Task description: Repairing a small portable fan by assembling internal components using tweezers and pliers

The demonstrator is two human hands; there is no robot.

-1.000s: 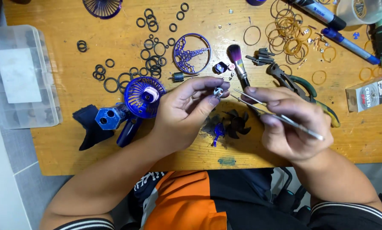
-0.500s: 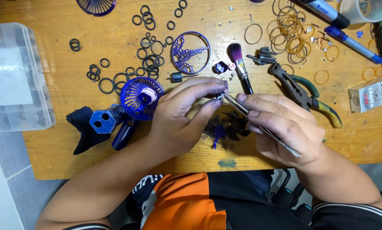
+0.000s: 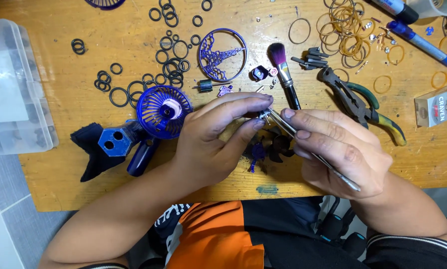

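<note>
The left hand (image 3: 211,144) pinches a tiny metal part (image 3: 263,115) between thumb and fingertips, held above the middle of the desk (image 3: 74,169) toward its near edge. The right hand (image 3: 340,149) is closed around slim metal tweezers (image 3: 303,144), whose tips touch the part while the long end sticks out past the palm toward the near right. Under the 2 hands lies a dark fan propeller (image 3: 276,147) with a small purple piece beside it. Just left of the left hand sits a blue fan head (image 3: 156,112) with a round grille, joined to a blue handle block on black cloth. Beyond the fingers lie a makeup brush (image 3: 283,69), a round blue grille (image 3: 222,54) and scattered black rubber rings (image 3: 168,55). Pliers (image 3: 360,102) rest right of the brush, with tan rubber bands at the far right corner. A clear plastic organiser box (image 3: 14,84) overhangs the left edge.
</note>
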